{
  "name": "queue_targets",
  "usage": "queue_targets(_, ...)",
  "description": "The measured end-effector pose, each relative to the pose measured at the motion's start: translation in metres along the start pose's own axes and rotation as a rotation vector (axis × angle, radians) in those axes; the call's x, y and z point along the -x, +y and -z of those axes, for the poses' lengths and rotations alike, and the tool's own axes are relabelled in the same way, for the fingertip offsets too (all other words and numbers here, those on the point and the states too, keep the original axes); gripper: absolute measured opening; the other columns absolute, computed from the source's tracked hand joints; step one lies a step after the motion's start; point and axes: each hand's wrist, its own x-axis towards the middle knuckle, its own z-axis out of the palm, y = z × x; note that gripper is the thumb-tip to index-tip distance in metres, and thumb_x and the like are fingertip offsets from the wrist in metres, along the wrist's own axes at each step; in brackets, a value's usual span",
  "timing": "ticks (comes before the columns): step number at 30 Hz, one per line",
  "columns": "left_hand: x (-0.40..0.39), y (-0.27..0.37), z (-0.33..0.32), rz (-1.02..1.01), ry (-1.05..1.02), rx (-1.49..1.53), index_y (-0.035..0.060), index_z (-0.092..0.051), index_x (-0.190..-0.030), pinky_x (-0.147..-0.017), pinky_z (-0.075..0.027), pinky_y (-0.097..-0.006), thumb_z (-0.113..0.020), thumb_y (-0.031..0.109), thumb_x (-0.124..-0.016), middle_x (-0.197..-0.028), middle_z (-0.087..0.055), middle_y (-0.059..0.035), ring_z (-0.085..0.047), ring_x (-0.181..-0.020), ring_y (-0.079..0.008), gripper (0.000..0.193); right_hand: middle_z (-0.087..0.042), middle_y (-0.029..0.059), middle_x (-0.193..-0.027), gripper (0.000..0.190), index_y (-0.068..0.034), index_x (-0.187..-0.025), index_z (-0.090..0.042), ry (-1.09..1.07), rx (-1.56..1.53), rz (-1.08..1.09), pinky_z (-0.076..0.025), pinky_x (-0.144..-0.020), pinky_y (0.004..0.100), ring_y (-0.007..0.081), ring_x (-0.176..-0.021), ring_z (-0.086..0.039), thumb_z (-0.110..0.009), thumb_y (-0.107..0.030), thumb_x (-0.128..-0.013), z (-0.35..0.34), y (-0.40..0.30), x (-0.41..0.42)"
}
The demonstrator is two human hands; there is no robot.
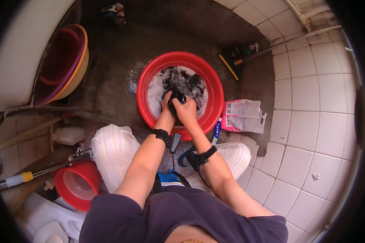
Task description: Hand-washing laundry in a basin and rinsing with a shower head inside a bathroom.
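Before me on the wet floor stands a round red plastic basin (180, 57) with white suds and dark wet cloth (187, 81) in it. My left hand (168, 104) and my right hand (185, 109) meet over the basin's near half, both closed on a bunched part of the black cloth (177, 96). The fingers of the left hand are partly hidden behind the cloth. Each wrist wears a black strap.
Right of the basin are a pink and white plastic bag (243, 117), a blue and white tube (216, 131) and a yellow-edged squeegee (228, 67). Stacked basins (83, 60) lean at the left. A red bucket (94, 173) lies by my left knee. A tiled wall (305, 94) bounds the right.
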Motion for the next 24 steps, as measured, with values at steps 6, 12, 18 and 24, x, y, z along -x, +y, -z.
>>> queue_targets(6, 0.015, -0.02, -0.067, 0.107, 0.289, -0.029, 0.0092, -0.065, -0.105, -0.089, -0.051, -0.0468, -0.04, 0.037, -0.097, -0.104, -0.068, -0.0104, -0.065, -0.096, -0.0277, 0.038, -0.065, 0.0302, -0.092, 0.054, 0.006, -0.093, -0.068, 0.112, 0.289, -0.192, -0.049, -0.083, 0.0453, 0.0423, -0.093, -0.065, -0.063, -0.046, -0.078, 0.018, 0.034, -0.075)
queue_targets(12, 0.028, 0.027, -0.147, 0.056, 0.183, -0.156, 0.0111, -0.068, -0.101, -0.084, -0.054, -0.0411, -0.041, 0.034, -0.098, -0.096, -0.07, -0.0079, -0.068, -0.089, -0.0247, 0.036, -0.057, 0.0159, -0.13, 0.082, 0.003, -0.131, -0.053, -0.252, -0.792, -0.489, -0.038, -0.103, 0.0335, 0.0263, -0.121, -0.052, -0.053, -0.065, -0.086, 0.034, 0.075, -0.063)
queue_targets(18, -0.005, 0.068, -0.117, -0.169, 0.292, -0.507, 0.0134, -0.046, -0.138, -0.103, -0.04, -0.0459, -0.066, 0.047, -0.082, -0.137, -0.05, -0.0153, -0.051, -0.122, -0.0352, 0.069, -0.058, 0.0143, -0.126, 0.063, 0.002, -0.124, -0.057, -0.651, -0.087, -0.257, -0.042, -0.099, 0.0334, 0.0193, -0.117, -0.053, -0.078, -0.034, -0.077, 0.058, 0.072, -0.062)
queue_targets(24, 0.015, 0.006, -0.078, -0.511, 0.322, -2.786, 0.0396, -0.022, -0.15, -0.11, -0.026, -0.0546, -0.079, 0.053, -0.066, -0.151, -0.024, -0.0275, -0.018, -0.141, -0.0478, 0.103, -0.052, 0.025, -0.123, 0.07, 0.007, -0.123, -0.049, -0.028, 0.432, -0.161, -0.046, -0.095, 0.043, 0.0375, -0.112, -0.055, -0.079, -0.02, -0.066, 0.04, 0.143, -0.074)
